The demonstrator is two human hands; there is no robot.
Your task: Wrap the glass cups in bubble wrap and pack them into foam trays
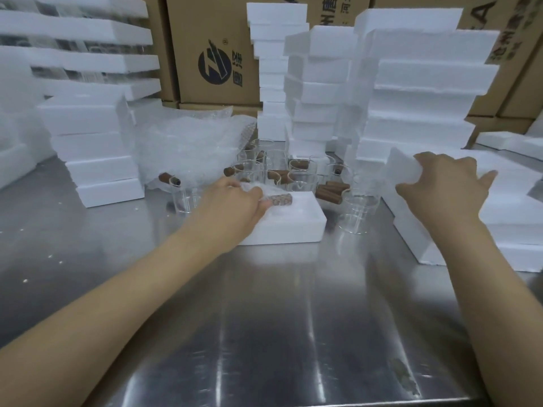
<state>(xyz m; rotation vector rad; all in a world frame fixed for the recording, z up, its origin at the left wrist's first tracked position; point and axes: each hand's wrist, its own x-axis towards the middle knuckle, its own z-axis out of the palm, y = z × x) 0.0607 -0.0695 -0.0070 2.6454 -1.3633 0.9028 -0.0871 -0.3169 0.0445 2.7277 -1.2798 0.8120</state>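
Now, here is how it is looking:

Step in hand: packing. A wrapped cup is going into the foam tray. Looks like the lid part is coming next.

L hand: the left hand is curling its fingers round the wrapped cup and pressing it down into the tray. The brown handle is poking out past the fingertips, w/ bubble wrap over it.

R hand: the right hand is gripping the edge of a foam piece, thumb out to the side. The piece is tilting up off the foam stack under that hand.

Task's thing: the wrapped cup is lying on its side in the tray, right under the L hand. The tray is sitting on the metal table, between the two hands, nearer the L one.

Other cups: bare glass cups are standing just past the L hand, not wrapped yet. One more cup is standing between the tray and the R hand.

Bubble wrap: the pile is lying beyond the L hand, a bit to its left.

Next move needs: prob. the cup sitting all the way down first, then the foam piece coming over flat on top. Glass breaks, so a soft push only. The fit inside the tray is blurry, can't tell if it is snug.
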